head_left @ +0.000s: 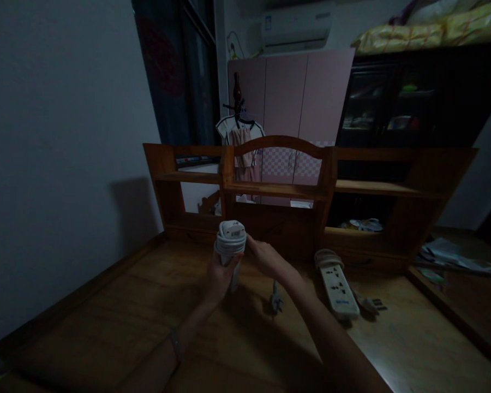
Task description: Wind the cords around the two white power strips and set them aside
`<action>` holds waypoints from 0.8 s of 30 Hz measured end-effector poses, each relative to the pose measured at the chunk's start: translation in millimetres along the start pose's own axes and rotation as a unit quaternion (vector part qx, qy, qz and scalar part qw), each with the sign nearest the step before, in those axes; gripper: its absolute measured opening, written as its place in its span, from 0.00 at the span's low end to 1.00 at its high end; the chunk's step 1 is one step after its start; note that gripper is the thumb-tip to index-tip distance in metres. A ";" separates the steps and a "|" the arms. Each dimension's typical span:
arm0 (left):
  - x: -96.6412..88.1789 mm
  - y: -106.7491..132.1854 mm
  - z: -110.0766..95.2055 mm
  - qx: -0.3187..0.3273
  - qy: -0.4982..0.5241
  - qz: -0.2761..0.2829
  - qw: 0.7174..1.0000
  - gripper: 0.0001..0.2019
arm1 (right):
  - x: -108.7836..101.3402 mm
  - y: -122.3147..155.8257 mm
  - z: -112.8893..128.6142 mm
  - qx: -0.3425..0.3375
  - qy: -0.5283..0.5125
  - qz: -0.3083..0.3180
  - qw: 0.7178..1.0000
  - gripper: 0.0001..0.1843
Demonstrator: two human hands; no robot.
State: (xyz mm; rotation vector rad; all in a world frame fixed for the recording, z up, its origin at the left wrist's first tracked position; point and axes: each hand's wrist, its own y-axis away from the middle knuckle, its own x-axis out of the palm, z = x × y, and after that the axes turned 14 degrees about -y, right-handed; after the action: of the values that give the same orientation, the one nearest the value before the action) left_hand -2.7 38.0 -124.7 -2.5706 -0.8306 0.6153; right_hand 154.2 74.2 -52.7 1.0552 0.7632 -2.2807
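Note:
A white power strip [234, 231] stands on end above the desk, its cord [231, 246] wound in several turns round its upper part. My left hand [220, 275] is closed round the strip below the coils, with the thumb across its near side. My right hand [265, 256] is at the strip's right side, against the coils, and appears closed on the cord; its fingertips are partly hidden behind the strip. Below my right wrist is a plug [275, 301] with its prongs showing. The short cord above that plug disappears behind my forearm.
On the right of the wooden desk [159, 305] lies a second power strip [339, 292] with a coiled cord and a plug [372, 305]. A wooden shelf unit [276, 190] runs along the back edge. A wall [65, 136] borders the left.

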 end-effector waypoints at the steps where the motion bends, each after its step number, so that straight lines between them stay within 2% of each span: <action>1: -1.1 -1.2 0.6 0.004 0.005 0.003 1.000 0.28 | -0.6 1.0 3.1 0.006 0.025 0.005 1.000 0.28; 5: -4.7 -4.0 -0.7 0.015 0.021 0.003 1.000 0.26 | -5.6 3.0 7.4 0.027 0.077 0.038 0.996 0.24; 9: -6.8 -8.0 -1.9 -0.020 0.035 -0.003 0.999 0.26 | -10.5 2.7 8.2 0.044 0.096 0.049 0.993 0.20; 11: -7.9 -9.8 -2.1 -0.057 0.038 0.017 0.998 0.26 | -12.6 3.4 10.0 0.045 0.102 0.049 0.993 0.19; 15: -8.0 -10.7 -4.9 -0.115 0.096 0.108 0.983 0.27 | -16.5 7.0 15.5 0.059 0.122 0.046 0.990 0.19; 17: -7.4 -10.5 -7.4 -0.136 0.118 0.133 0.975 0.27 | -17.9 8.7 18.0 0.068 0.133 0.039 0.988 0.19; 20: -7.1 -10.9 -9.6 -0.151 0.125 0.143 0.970 0.27 | -19.8 9.6 21.3 0.077 0.143 0.031 0.986 0.18; 24: -7.0 -11.7 -7.0 -0.124 0.130 0.134 0.975 0.26 | -24.3 10.1 26.2 0.080 0.146 0.031 0.986 0.15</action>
State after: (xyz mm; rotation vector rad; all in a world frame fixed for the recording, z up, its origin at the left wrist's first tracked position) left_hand -9.6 41.1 -111.4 -2.9378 -0.5042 0.2467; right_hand 161.1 54.6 -22.0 1.4895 0.6538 -2.1906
